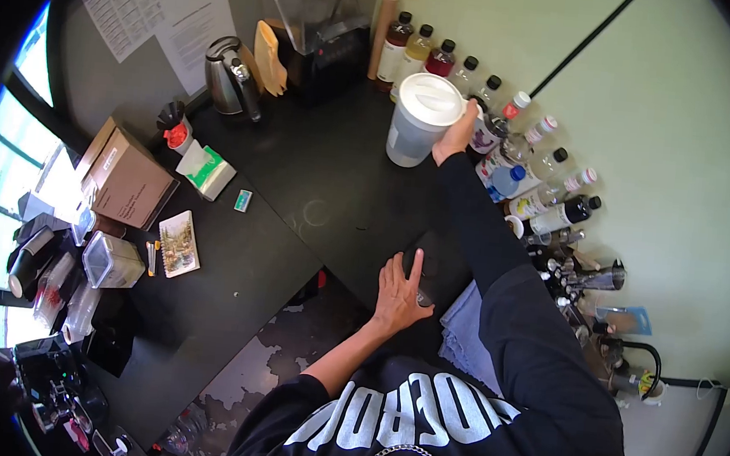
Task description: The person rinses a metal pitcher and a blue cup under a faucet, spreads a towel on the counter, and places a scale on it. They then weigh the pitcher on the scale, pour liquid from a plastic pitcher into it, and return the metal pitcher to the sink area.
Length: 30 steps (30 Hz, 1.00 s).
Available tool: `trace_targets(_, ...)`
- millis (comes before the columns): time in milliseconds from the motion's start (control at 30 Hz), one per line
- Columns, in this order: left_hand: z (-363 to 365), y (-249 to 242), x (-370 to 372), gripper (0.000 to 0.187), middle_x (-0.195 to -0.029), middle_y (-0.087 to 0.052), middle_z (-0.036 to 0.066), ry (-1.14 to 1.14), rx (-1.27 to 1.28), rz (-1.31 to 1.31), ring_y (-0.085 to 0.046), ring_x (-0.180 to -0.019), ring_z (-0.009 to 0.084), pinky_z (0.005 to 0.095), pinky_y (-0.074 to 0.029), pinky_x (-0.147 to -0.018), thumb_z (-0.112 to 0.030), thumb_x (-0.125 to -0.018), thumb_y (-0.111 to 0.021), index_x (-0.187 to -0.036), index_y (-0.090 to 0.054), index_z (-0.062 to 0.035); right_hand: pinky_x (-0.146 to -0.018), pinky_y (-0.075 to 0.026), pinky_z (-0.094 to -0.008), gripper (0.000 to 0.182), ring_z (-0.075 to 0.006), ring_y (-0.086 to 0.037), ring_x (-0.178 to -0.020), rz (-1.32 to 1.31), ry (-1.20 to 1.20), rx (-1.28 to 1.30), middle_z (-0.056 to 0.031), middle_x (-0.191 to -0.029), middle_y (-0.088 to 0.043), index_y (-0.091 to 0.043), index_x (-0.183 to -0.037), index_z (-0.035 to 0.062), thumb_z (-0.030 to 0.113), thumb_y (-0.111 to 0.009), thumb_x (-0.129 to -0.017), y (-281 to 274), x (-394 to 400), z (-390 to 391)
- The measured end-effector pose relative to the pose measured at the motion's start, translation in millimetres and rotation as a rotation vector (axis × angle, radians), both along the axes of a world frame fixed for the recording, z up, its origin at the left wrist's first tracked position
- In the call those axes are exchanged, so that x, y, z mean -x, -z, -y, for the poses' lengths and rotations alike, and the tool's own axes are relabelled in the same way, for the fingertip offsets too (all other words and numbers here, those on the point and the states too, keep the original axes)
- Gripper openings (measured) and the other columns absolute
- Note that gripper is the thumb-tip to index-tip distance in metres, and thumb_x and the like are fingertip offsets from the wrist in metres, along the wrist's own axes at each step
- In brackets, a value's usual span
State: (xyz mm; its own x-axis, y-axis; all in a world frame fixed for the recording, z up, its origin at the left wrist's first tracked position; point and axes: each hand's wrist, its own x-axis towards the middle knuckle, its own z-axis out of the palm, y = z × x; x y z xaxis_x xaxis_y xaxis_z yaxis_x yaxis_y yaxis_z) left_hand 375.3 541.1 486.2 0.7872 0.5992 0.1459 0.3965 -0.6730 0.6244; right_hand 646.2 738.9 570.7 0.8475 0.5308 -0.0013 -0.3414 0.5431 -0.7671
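Note:
My right hand (457, 134) is closed around the handle of a translucent plastic pitcher (414, 137) with a white lid. The pitcher is upright at the back of the black counter (333, 199), in front of a row of bottles. Close to the counter's front edge is my left hand (400, 299), its fingers stretched and its thumb apart. A small shiny, clear thing (423, 297) shows beside the thumb; its kind and whether the hand touches it are hard to make out. A folded grey-blue cloth (467, 337) lies to the right of this hand.
Syrup bottles (441, 58) line the wall, with metal bar tools (582, 277) at the right. A steel kettle (226, 77) stands back left. On the left are a cardboard box (133, 177), tissue pack (207, 171), notebook (178, 245) and plastic container (113, 262).

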Motion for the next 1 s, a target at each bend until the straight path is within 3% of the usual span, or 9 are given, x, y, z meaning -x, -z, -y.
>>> trace_targets(267, -4, 27, 17, 0.131, -0.154, -0.023, 0.036, 0.165, 0.046, 0.178, -0.029, -0.141, 0.0533, 0.0575, -0.029, -0.116, -0.052, -0.063, -0.089, -0.153, -0.014, 0.0078, -0.116, -0.03, -0.0368, 0.071, -0.0233, -0.051, -0.131, 0.03, 0.048, 0.075, -0.0117, -0.141, -0.058, -0.054, -0.138, 0.0037, 0.062, -0.037, -0.101, 73, -45, -10)
trace_targets(400, -5, 25, 13, 0.123, -0.156, -0.023, 0.034, 0.241, -0.022, 0.25, -0.025, -0.144, 0.0515, 0.056, -0.027, -0.118, -0.042, -0.068, -0.09, -0.153, -0.016, 0.0071, -0.106, -0.037, -0.0329, 0.063, -0.0215, -0.055, -0.122, 0.196, 0.201, 0.254, -0.0159, -0.131, -0.062, -0.055, -0.136, -0.0032, 0.048, -0.034, -0.107, 13, -11, 5)
trace_targets(467, -5, 30, 11, 0.124, -0.156, -0.024, 0.033, 0.195, -0.06, 0.215, -0.026, -0.143, 0.0532, 0.0575, -0.028, -0.117, -0.044, -0.066, -0.09, -0.152, -0.017, 0.0071, -0.095, -0.042, -0.0449, 0.071, -0.0462, -0.058, -0.111, 0.142, 0.333, 0.407, -0.0319, -0.106, -0.066, -0.068, -0.114, -0.0028, 0.058, -0.034, -0.102, 14, -14, -7)
trace_targets(633, -8, 45, 16, 0.122, -0.158, -0.022, 0.03, 0.205, -0.03, 0.234, -0.02, -0.146, 0.0515, 0.0585, -0.021, -0.119, -0.045, -0.067, -0.089, -0.154, -0.018, 0.0034, -0.091, -0.041, -0.0525, 0.076, -0.0481, -0.058, -0.109, 0.236, 0.125, 0.533, -0.0351, -0.1, -0.064, -0.066, -0.109, -0.0017, 0.062, -0.026, -0.102, 23, -31, -18)
trace_targets(667, -6, 44, 15, 0.122, -0.158, -0.022, 0.03, 0.238, -0.022, 0.229, -0.02, -0.146, 0.0515, 0.0585, -0.021, -0.119, -0.045, -0.067, -0.089, -0.154, -0.018, 0.0034, -0.097, -0.041, -0.0405, 0.084, -0.0338, -0.061, -0.113, 0.262, 0.079, 0.554, -0.0274, -0.116, -0.067, -0.063, -0.117, -0.01, 0.063, -0.024, -0.104, 21, -32, -18)
trace_targets(767, -5, 43, 14, 0.121, -0.158, -0.022, 0.032, 0.184, -0.026, 0.229, -0.023, -0.145, 0.0517, 0.058, -0.024, -0.118, -0.046, -0.07, -0.088, -0.154, -0.018, 0.0033, -0.119, -0.023, -0.0327, 0.085, -0.0304, -0.036, -0.144, 0.292, 0.025, 0.42, -0.0245, -0.153, -0.04, -0.034, -0.15, -0.0073, 0.063, -0.021, -0.104, 3, -4, 17)
trace_targets(800, -3, 39, 13, 0.119, -0.157, -0.022, 0.033, 0.192, -0.044, 0.253, -0.025, -0.144, 0.0514, 0.0581, -0.025, -0.117, -0.047, -0.072, -0.087, -0.155, -0.017, 0.003, -0.121, -0.021, -0.0333, 0.084, -0.031, -0.032, -0.147, 0.347, -0.058, 0.39, -0.0233, -0.158, -0.033, -0.027, -0.153, -0.0063, 0.062, -0.026, -0.104, 64, -21, -14)
trace_targets(900, -3, 38, 11, 0.119, -0.157, -0.022, 0.033, 0.203, -0.05, 0.239, -0.024, -0.144, 0.051, 0.0594, -0.024, -0.117, -0.053, -0.074, -0.084, -0.155, -0.017, 0.0028, -0.12, -0.027, -0.0374, 0.071, -0.0325, -0.033, -0.147, 0.593, -0.31, 0.518, -0.0211, -0.157, -0.037, -0.035, -0.152, -0.0008, 0.05, -0.045, -0.104, -1, 52, 160)
trace_targets(1000, -3, 39, 11, 0.12, -0.158, -0.021, 0.032, 0.195, -0.057, 0.218, -0.024, -0.145, 0.0504, 0.0604, -0.023, -0.117, -0.057, -0.075, -0.081, -0.155, -0.016, 0.0031, -0.111, -0.035, -0.0478, 0.054, -0.0364, -0.042, -0.138, 1.277, 0.197, 0.896, -0.0175, -0.145, -0.049, -0.056, -0.137, 0.0097, 0.035, -0.071, -0.092, 28, 74, 303)
